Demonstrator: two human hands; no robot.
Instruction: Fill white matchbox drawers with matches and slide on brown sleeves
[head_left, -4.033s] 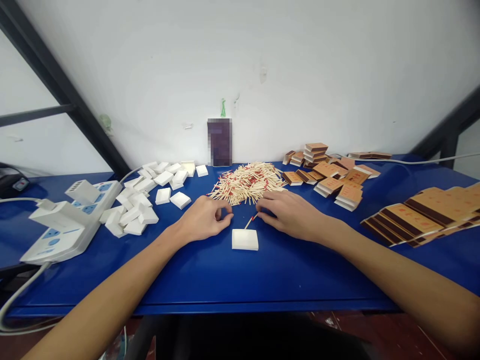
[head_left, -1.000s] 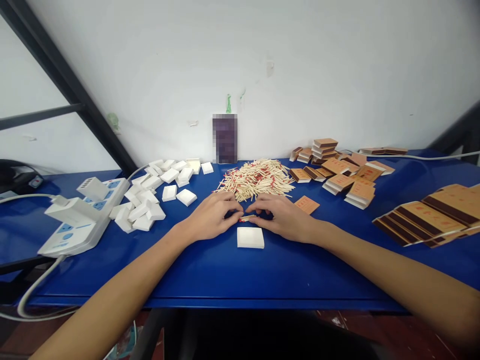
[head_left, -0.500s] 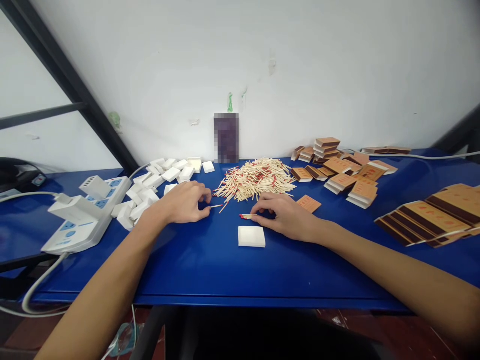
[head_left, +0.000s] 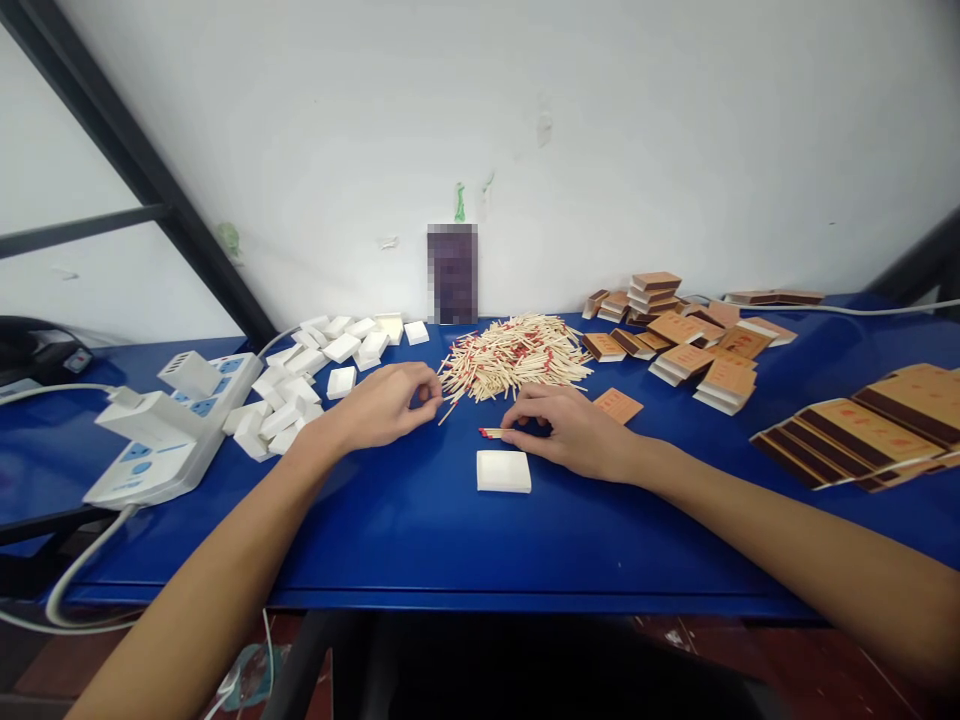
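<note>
Matches (head_left: 491, 433) sit pinched in the right hand (head_left: 566, 430), red heads leftward, probably to keep them even, just beyond a white box (head_left: 503, 471) on the worktop (head_left: 420, 545), while the left hand (head_left: 386, 405), grip impossible to tell, is curled beside the match pile (head_left: 517, 358).

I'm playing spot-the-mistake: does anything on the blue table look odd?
Yes: one flat orange cardboard piece lies askew just beyond the bare right hand, apart from the orange-and-brown cardboard box sleeves.
</note>
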